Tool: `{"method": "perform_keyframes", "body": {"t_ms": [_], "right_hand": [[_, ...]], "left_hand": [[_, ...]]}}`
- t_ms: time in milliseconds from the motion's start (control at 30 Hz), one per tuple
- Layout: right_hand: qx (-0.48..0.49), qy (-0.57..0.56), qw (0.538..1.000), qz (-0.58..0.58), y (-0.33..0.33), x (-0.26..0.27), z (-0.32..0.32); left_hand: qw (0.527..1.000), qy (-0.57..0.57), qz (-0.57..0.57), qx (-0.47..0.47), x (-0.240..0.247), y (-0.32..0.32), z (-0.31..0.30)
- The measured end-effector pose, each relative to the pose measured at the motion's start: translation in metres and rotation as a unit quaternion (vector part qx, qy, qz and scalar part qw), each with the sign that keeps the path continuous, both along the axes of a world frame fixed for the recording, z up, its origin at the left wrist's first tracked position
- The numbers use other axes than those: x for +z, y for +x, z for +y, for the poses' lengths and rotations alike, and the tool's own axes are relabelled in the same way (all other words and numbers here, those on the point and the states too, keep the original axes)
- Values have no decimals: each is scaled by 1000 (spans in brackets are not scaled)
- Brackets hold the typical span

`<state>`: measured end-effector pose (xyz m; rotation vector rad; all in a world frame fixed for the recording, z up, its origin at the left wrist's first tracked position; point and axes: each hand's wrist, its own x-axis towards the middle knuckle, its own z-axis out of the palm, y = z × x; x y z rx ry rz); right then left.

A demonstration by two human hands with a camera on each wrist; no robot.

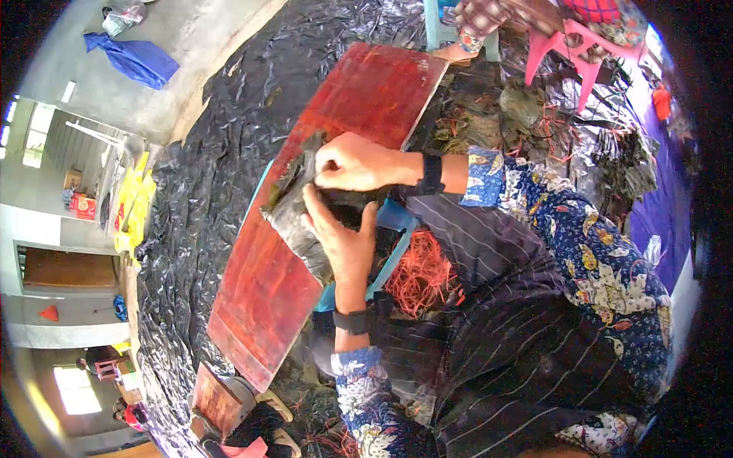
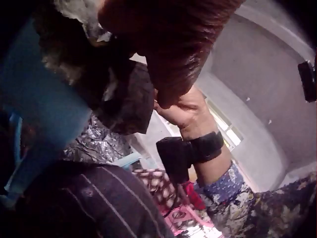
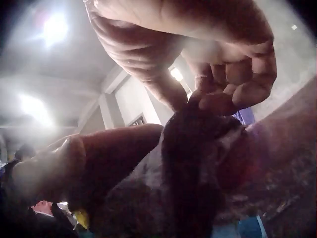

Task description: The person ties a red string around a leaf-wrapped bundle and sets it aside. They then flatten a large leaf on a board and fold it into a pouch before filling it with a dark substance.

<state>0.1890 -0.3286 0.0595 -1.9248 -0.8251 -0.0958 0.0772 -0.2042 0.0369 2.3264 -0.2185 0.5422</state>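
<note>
A dark, crumpled sheet-like bundle (image 1: pixel 294 225) with a greyish face lies over a red board. My right hand (image 1: pixel 363 164) is at its upper end, fingers curled; in the right wrist view that hand (image 3: pixel 213 59) pinches the top edge of the dark material (image 3: pixel 190 134) between thumb and fingertips. Below it, my left hand (image 1: pixel 343 237) grips the near side, thumb and fingers bent in a C around the dark part. The left wrist view shows the left hand (image 2: pixel 171 39) close up beside dark folds (image 2: pixel 129 99); its fingertips are hidden.
The long red board (image 1: pixel 263 290) stretches beneath the hands. Red stringy material (image 1: pixel 420 275) sits beside a blue frame (image 1: pixel 393 221) near my lap. Black sheeting (image 1: pixel 179 252) covers the floor. Another person's hand (image 1: pixel 458 52) and a pink stool (image 1: pixel 588 53) are at the top.
</note>
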Motion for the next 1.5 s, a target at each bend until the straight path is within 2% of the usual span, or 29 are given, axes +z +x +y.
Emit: {"method": "perform_keyframes", "body": {"t_ms": [100, 133, 200, 267, 333, 400, 433, 467, 533, 600, 633, 667, 700, 733, 767, 800, 867, 1000, 1067, 1100, 1133, 1167, 1300, 1367, 1400, 1467, 1500], "right_hand": [[77, 20, 997, -7, -33, 38, 33], [96, 17, 995, -33, -43, 46, 49], [96, 113, 981, -123, -57, 32, 96], [141, 147, 954, -221, -79, 26, 137], [100, 17, 981, -167, -125, 22, 169], [29, 87, 994, -59, -164, -12, 210], [213, 43, 961, -171, -148, -1, 187], [215, 44, 961, -170, -150, 4, 176], [211, 98, 909, -346, -158, 5, 154], [287, 77, 913, -281, -155, 9, 120], [258, 91, 914, -301, -149, 7, 105], [228, 106, 913, -321, -141, 6, 91], [191, 95, 920, -328, -129, 4, 79], [154, 82, 926, -335, -113, 2, 67], [113, 42, 940, -319, -97, -2, 54], [71, 1, 950, -303, -82, -7, 44], [10, -85, 958, -275, -57, -17, 31], [-2, -30, 963, -268, -31, -43, 39], [38, -84, 972, -217, -26, -45, 48], [26, -62, 962, -264, -22, -50, 55], [27, -60, 962, -263, -20, -51, 58], [35, -68, 959, -273, -17, -52, 61], [53, -58, 956, -283, -13, -52, 65], [54, -25, 954, -295, -14, -47, 67], [51, 11, 951, -306, -14, -44, 68], [53, -12, 945, -322, -16, -31, 67], [44, 4, 933, -356, -16, -24, 67]], "left_hand": [[992, -111, -39, 38, 21, -16, 9], [981, -153, -99, 63, 11, -17, 19], [969, -183, -94, 133, 13, -30, 41], [905, -375, -49, 195, -12, -48, 86], [854, -484, -9, 189, -7, -71, 106], [802, -572, 32, 168, 0, -104, 120], [783, -599, 51, 158, 3, -120, 125], [769, -618, 66, 149, 7, -132, 128], [736, -658, 97, 128, 11, -145, 136], [724, -676, 103, 97, 7, -143, 152], [707, -697, 100, 65, -6, -137, 170], [902, -413, -27, 125, -32, -139, 170], [945, -298, 7, 135, -24, -140, 173], [972, -179, 41, 144, -14, -140, 175], [982, -125, 33, 139, -12, -141, 173], [981, -127, 33, 142, -21, -141, 185], [987, 44, -46, 149, -47, -140, 216], [983, 83, 3, 163, -22, -128, 206], [991, 6, -47, 123, -25, -117, 211], [991, 8, -47, 125, -26, -111, 214], [962, -198, 16, 187, -24, -103, 215], [884, -394, 76, 240, -22, -97, 217], [868, -387, 69, 302, -36, -89, 229], [895, -311, 66, 313, -36, -91, 229], [893, -313, 65, 317, -36, -91, 230], [910, -161, 118, 364, -38, -92, 235], [909, -162, 118, 366, -41, -93, 235]]}}
